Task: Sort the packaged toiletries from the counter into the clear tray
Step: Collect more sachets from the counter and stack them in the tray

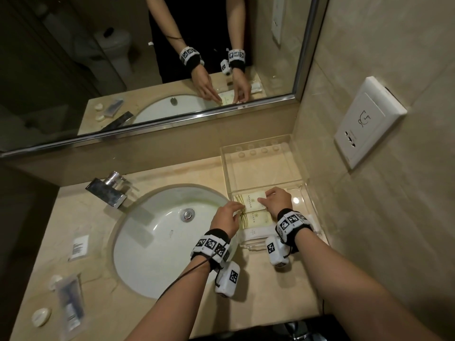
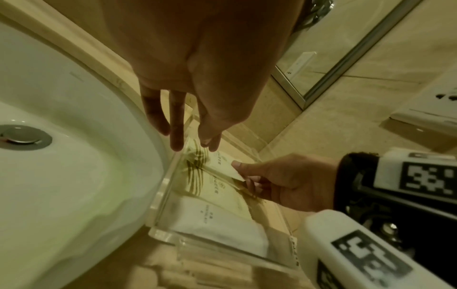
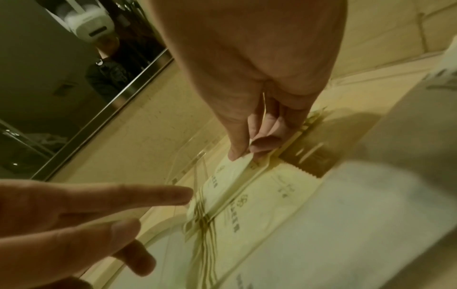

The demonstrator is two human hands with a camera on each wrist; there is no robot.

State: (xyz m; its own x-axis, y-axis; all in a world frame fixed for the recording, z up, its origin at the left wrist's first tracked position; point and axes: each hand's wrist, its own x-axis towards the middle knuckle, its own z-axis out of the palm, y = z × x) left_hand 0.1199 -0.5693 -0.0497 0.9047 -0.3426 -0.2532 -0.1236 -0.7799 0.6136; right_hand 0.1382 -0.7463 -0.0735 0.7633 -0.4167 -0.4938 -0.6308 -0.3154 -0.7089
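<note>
Beside the white oval sink [image 1: 157, 232], at the right end of the beige stone counter [image 1: 103, 286], both hands work inside the clear acrylic tray [image 1: 299, 169]. The right hand [image 1: 277, 199] pinches the far cream paper sachet with gold stripes [image 1: 250, 201] between thumb and fingers, while the left hand [image 1: 225, 217] lies with fingers straight, their tips at the sachet's striped end. The step in hand looks like seating this sachet flat in the near compartment; next would come letting go and reaching across the sink for what remains. Three packets show in the tray: two cream sachets, the second [image 1: 257, 217] just nearer, and one white packet [image 1: 256, 233] nearest. Left on the counter I count two clear plastic pouches [image 1: 78, 247] [image 1: 70, 303] and two round white wrapped pieces [image 1: 41, 316] [image 1: 54, 281].
</note>
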